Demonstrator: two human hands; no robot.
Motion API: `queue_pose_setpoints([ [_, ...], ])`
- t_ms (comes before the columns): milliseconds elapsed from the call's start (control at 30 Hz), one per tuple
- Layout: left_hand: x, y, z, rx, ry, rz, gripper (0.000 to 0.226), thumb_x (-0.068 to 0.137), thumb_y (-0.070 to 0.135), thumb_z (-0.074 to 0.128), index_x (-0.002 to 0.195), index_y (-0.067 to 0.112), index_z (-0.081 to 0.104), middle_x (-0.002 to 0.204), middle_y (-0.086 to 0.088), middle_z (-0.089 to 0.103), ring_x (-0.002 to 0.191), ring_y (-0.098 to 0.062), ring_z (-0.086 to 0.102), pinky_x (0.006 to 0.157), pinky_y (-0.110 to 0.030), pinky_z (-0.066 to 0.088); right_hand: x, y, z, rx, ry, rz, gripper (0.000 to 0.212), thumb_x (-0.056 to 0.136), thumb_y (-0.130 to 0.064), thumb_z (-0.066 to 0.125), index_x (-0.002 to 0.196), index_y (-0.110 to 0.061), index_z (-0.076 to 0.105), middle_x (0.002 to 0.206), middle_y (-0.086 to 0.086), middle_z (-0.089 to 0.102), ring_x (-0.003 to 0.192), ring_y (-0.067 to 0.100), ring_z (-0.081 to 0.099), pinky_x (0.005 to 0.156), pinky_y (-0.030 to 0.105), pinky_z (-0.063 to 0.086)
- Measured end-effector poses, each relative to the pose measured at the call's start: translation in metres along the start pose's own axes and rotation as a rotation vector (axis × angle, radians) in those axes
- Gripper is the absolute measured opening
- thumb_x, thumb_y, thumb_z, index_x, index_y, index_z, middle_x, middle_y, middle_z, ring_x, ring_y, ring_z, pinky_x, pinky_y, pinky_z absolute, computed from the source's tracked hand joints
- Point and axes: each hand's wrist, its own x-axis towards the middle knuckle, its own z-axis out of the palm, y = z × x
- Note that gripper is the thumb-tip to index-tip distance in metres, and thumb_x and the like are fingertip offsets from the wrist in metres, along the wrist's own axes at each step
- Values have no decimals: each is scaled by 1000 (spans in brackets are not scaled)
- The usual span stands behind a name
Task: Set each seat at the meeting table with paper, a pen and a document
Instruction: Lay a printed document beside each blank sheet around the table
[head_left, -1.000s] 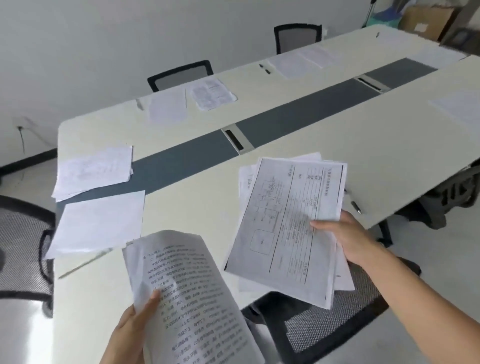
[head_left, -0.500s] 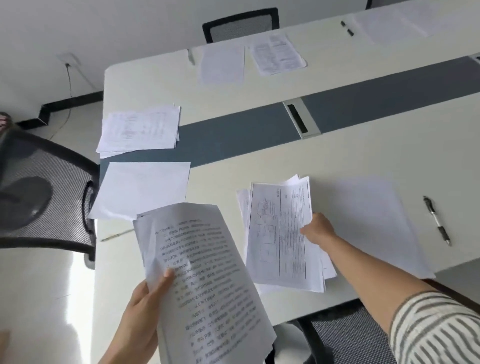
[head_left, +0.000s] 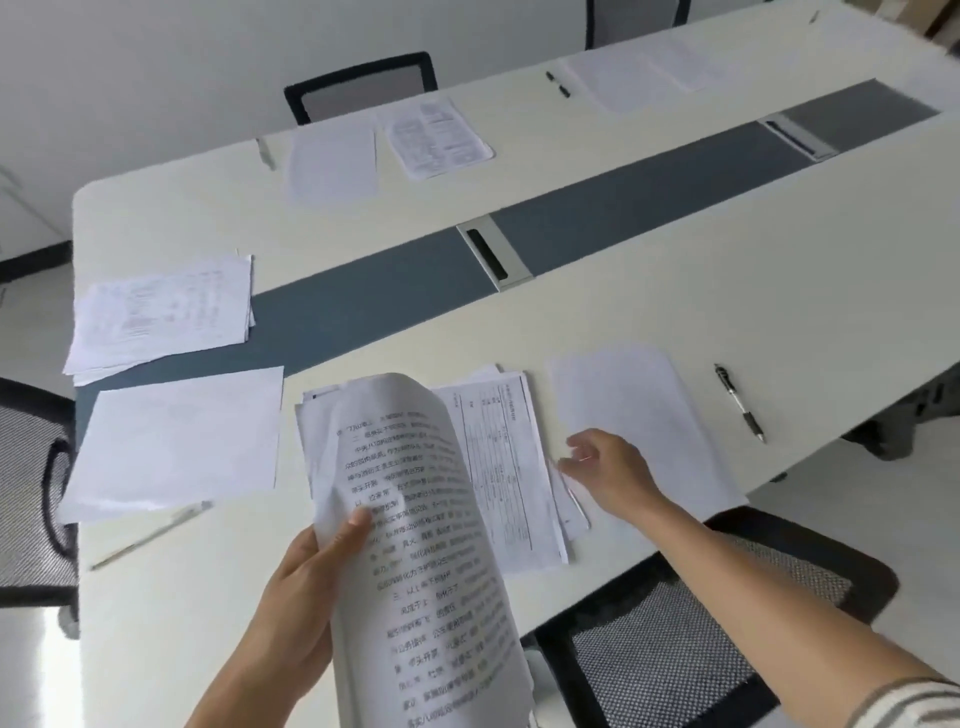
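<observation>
Two hands are in view. The left hand (head_left: 296, 587) grips a sheaf of printed pages (head_left: 415, 519) at its left edge, with the thumb curled over the top page and the fingers underneath. The sheaf is raised above the near edge of the table (head_left: 727, 260), and its far end curls over.

The right hand (head_left: 608, 467) has its fingers loosely spread and holds nothing. It is just right of the form document (head_left: 498, 467), which lies flat on the table at the near seat, partly covered by the sheaf. Contact between the fingertips and the paper cannot be determined.

Near seat, left to right: form document, blank sheet (head_left: 639, 415), black pen (head_left: 737, 402). The pen lies apart from the sheet. The near mesh chair (head_left: 701, 639) stands below this place.

Left end seat: a second blank sheet (head_left: 176, 441), a stack of printed forms (head_left: 161, 312) beyond it, and a pale pen (head_left: 150, 535) on its near side. The left chair (head_left: 26, 493) stands beside this place.

Far side: a pen (head_left: 265, 153), a plain sheet (head_left: 332, 161) and a printed document (head_left: 439, 137) lie in front of the far chair (head_left: 358, 85). Further right lie a dark pen (head_left: 557, 84) and more sheets (head_left: 634, 78).

A grey centre strip (head_left: 363, 306) runs the length of the table and carries a cable hatch (head_left: 493, 254).
</observation>
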Motion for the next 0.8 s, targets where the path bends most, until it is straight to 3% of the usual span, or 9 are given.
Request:
queue_pose_setpoints([
  [133,-7,-13,53,64,-154,-12,34,89,19,56,115,0,64,112,-24,69,100,-44,67,91,-58,51,-66,29,-28,486,-135,36,17,93,-35,63,103,-23,67,107,1,69,106,21,66,86,38,52],
  [233,-22,-30,98,104,-255,-11,36,87,18,55,117,-2,63,114,-26,67,103,-45,65,88,-59,51,-117,57,-46,684,-251,91,33,95,-47,52,116,-23,63,112,-1,72,105,13,68,93,37,52],
  [300,-36,-48,127,123,-313,-4,37,87,18,54,118,-2,63,116,-27,66,105,-46,64,87,-58,52,-146,83,-58,823,-318,87,43,95,-52,46,122,-22,61,114,3,73,105,18,69,92,38,52],
  [433,-71,-96,188,164,-406,-10,32,88,16,52,108,-2,69,114,-29,66,100,-46,66,77,-51,58,-203,139,-92,1004,-355,48,48,94,-47,54,124,-11,62,103,7,72,90,20,67,82,34,52],
  [600,-105,-160,261,274,-421,-42,33,88,19,54,113,-1,66,111,-27,68,97,-46,67,81,-56,56,-260,223,-147,1137,-191,58,41,86,-19,68,123,-5,59,118,14,71,109,32,68,98,46,52],
  [700,-117,-187,309,350,-426,-23,35,88,23,56,114,1,65,108,-25,70,96,-44,68,91,-57,50,-285,266,-183,1131,0,54,37,87,-10,69,122,-7,59,115,11,73,105,32,70,94,52,54],
  [800,-121,-211,360,416,-472,8,37,84,20,63,115,0,64,108,-24,70,96,-42,69,91,-57,50,-300,301,-216,1114,188,66,37,85,-8,71,120,-6,57,110,9,75,99,30,72,88,51,57],
])
